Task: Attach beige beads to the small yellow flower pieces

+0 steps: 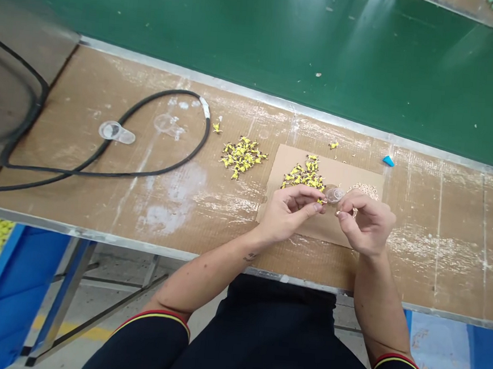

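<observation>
Clear plastic piece (pixel 335 195) pinched at the fingertips above cardboard

The left hand (pixel 289 213) and right hand (pixel 365 225) meet over a cardboard sheet (pixel 336 174), both closed into tight pinches with the fingers curled. The clear plastic piece sits at the meeting point, held up off the sheet against the right hand's thumb and forefinger, with the left hand's fingertips just beside it. A tiny yellow part (pixel 321 202) shows at the left fingertips, touching or nearly touching the clear piece; it is too small to tell which.

On the sheet lies a heap of yellow parts (pixel 304 175), with a scatter of small beige parts (pixel 364 189) just beyond the right hand. A second yellow heap (pixel 242 157) lies on the scuffed bench top (pixel 436 267) to the left of the sheet. Further left are a clear plastic cup (pixel 116 132) and a looped black cable (pixel 102 173). A small blue wedge (pixel 388 160) sits near the bench's far metal edge, beyond which runs a green conveyor belt (pixel 258 37).
</observation>
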{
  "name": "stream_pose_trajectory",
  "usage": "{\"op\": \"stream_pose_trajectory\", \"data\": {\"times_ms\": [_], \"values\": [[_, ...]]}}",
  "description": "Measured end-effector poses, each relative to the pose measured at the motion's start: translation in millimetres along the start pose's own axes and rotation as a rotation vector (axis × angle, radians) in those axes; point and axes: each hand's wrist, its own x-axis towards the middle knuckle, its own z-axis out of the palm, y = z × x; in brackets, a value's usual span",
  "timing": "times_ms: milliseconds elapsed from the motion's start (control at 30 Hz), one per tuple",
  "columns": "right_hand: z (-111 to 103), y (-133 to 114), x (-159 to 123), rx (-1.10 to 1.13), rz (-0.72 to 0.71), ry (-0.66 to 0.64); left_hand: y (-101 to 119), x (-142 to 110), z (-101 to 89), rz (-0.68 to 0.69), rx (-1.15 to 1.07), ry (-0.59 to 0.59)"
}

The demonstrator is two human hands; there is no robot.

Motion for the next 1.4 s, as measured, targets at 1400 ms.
{"op": "stream_pose_trajectory", "data": {"times_ms": [1400], "values": [[11.8, 7.4, -1.1, 0.135, -0.020, -0.015, 9.5, -0.9, 2.3, -0.173, -0.090, 0.083]]}}
